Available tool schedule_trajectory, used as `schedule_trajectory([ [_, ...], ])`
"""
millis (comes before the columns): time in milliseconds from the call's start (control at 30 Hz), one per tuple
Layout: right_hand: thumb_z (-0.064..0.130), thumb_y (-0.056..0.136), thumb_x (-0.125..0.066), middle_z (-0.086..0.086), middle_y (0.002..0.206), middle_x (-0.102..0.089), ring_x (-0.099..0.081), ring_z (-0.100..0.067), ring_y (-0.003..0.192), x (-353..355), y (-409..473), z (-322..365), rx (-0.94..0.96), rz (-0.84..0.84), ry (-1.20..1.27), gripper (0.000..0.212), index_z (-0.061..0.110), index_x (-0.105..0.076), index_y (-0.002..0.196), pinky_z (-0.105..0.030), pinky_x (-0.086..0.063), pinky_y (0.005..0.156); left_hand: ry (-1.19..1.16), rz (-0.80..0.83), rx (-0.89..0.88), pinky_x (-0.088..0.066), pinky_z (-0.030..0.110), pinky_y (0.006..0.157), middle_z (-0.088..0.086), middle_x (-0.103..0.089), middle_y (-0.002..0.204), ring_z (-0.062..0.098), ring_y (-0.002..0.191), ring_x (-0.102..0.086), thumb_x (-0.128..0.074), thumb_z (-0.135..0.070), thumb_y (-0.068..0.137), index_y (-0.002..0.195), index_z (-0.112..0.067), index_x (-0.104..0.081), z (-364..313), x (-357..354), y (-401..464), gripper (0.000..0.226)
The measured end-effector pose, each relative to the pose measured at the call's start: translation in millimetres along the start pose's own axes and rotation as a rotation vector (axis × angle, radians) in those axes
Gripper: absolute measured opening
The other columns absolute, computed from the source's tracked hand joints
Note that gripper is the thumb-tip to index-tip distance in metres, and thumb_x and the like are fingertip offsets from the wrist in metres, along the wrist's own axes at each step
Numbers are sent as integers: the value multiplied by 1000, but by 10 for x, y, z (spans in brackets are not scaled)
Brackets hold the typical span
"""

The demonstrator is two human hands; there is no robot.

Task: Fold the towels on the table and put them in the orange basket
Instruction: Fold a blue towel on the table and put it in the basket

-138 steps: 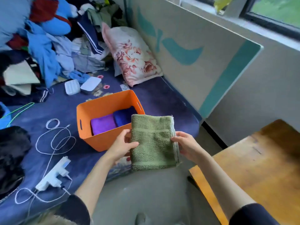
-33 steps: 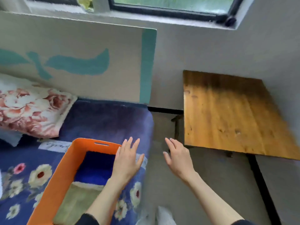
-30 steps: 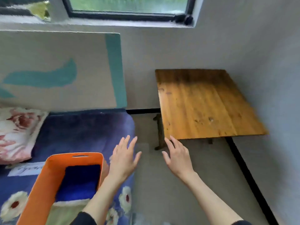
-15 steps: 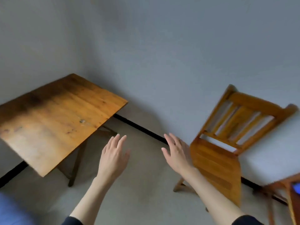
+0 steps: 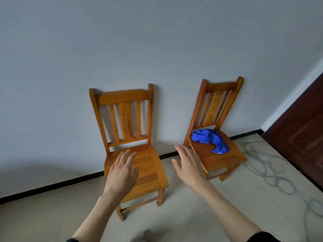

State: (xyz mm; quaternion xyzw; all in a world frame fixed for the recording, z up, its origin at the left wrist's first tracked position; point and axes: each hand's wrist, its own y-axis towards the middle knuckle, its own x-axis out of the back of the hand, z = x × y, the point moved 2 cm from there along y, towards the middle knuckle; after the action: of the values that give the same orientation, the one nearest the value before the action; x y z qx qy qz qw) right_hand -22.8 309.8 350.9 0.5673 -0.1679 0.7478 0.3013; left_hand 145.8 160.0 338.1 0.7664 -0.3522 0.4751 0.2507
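Hands spread flat, our left hand (image 5: 122, 173) and right hand (image 5: 187, 165) grip nothing. We see a crumpled bright-blue towel (image 5: 208, 139) on the right slatted wooden chair (image 5: 222, 154), beside an identical bare chair (image 5: 148, 165); pale floor (image 5: 244, 198) lies around them.

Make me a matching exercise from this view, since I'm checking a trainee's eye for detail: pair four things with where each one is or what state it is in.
Things:
1. blue towel
2. left chair
3. left hand
4. dark door

Places or states:
A. bare seat
B. at the right edge of the view
C. crumpled on the right chair
D. open, holding nothing

Pairs: 1-C, 2-A, 3-D, 4-B
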Motion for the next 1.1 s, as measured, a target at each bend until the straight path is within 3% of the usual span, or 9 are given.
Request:
schedule_trajectory([
  [200,35,95,-46,-5,145,-42,-35,-18,136,67,403,-1015,-168,-36,0,52,15,-35,142,-37,-30,111,3,109,-147,-29,38,114,0,-25,154,20,143,-21,-40,-38,97,145,-25,-26,-648,-576,896,52],
  [567,34,96,-46,0,143,-42,-39,-16,132,394,1524,-2704,-405,-37,43,51,20,-33,142,-33,-35,108,-4,291,-220,-27,39,114,2,-25,154,21,142,-21,-39,-36,98,145,-24,-26,-1876,-1492,2831,50],
  [733,33,96,-45,1,142,-42,-40,-16,131,471,1784,-3524,-481,-34,83,51,20,-32,143,-31,-36,107,-12,347,-276,-29,33,110,-3,-36,146,16,136,-31,-38,-36,98,141,-26,-32,-2573,-1910,3346,45],
  [933,36,96,-44,1,138,-47,-44,-14,126,224,2272,-4609,-455,79,108,50,18,-34,142,-27,-39,103,-19,439,-133,-32,32,109,-2,-36,146,16,135,-33,-40,-33,98,142,-23,-33,-3020,-2734,3917,45],
  [1100,36,97,-43,2,138,-47,-45,-14,125,-101,2688,-5406,-382,220,104,50,19,-34,142,-24,-38,100,-104,519,130,-40,35,98,4,-46,138,23,125,-45,-42,-19,97,138,-21,-37,-3365,-3520,4273,41],
])
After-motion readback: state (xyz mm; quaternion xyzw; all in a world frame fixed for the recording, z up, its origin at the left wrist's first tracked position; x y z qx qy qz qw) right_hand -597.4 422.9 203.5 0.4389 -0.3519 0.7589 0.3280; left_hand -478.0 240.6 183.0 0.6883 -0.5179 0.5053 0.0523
